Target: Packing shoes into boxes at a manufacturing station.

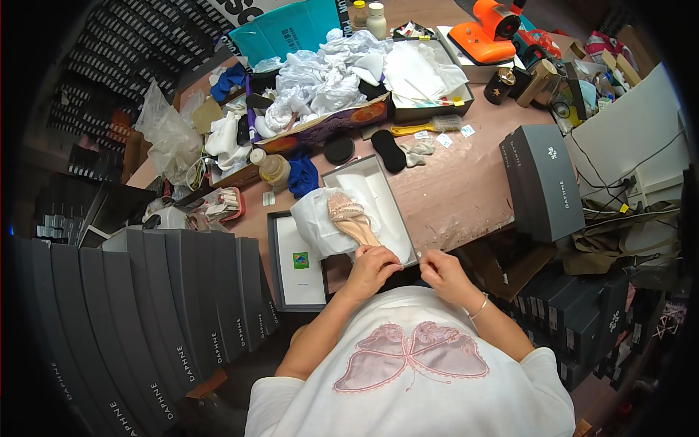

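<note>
An open shoe box (331, 177) lined with white tissue sits on the wooden table in front of me. A beige flat sandal (351, 217) lies across the box's left edge on a white cloth bag (314, 222). My left hand (373, 266) is closed at the sandal's heel end. My right hand (441, 271) hovers at the box's near corner with pinched fingers; what they pinch, if anything, is too small to tell. The grey box lid (275, 262) lies upturned to the left, with a white card inside it.
Several dark grey shoe boxes (167, 291) stand in a row at my left, and another (542, 182) lies on the table at right. Crumpled white paper (320, 80), a blue cloth (302, 177), bottles and an orange machine (484, 33) crowd the far side.
</note>
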`<action>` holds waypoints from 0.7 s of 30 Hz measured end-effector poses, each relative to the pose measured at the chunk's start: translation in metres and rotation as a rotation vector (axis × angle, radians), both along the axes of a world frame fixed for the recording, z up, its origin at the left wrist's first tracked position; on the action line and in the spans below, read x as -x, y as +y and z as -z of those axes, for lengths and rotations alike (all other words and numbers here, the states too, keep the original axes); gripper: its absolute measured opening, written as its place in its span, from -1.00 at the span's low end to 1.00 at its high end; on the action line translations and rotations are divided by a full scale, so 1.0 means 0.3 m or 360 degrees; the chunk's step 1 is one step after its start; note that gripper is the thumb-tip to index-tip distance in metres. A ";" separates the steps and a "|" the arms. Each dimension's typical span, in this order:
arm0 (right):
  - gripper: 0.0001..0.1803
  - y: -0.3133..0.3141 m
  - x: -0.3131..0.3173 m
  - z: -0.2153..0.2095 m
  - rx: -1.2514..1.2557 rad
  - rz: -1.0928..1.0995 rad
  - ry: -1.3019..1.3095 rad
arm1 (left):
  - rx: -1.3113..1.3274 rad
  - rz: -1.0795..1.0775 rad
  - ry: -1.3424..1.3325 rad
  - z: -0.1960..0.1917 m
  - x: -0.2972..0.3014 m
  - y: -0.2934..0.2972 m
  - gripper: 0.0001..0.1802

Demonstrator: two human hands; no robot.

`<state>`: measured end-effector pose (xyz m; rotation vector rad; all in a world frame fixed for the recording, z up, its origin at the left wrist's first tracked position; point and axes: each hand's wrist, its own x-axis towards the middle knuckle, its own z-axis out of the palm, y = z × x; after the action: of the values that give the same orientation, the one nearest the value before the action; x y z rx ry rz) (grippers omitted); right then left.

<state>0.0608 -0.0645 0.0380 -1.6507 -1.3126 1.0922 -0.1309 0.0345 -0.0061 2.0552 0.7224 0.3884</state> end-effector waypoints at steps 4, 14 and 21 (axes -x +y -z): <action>-0.92 -0.017 -0.060 0.050 0.0086 -0.0009 -0.0164 | 0.0312 -0.0105 -0.0203 -0.034 -0.019 0.030 -0.88; -0.88 0.054 0.044 0.005 -0.0142 -0.0008 -0.0172 | 0.0324 -0.0128 -0.0112 -0.023 0.002 0.014 -0.91; -0.85 0.052 0.062 0.117 0.0145 0.0104 0.0203 | -0.0083 -0.0071 -0.0050 -0.023 -0.013 -0.005 -0.90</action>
<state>0.0422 -0.0490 0.0029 -1.6493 -1.1348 1.2128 -0.1269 0.0330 0.0007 2.0797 0.7475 0.4684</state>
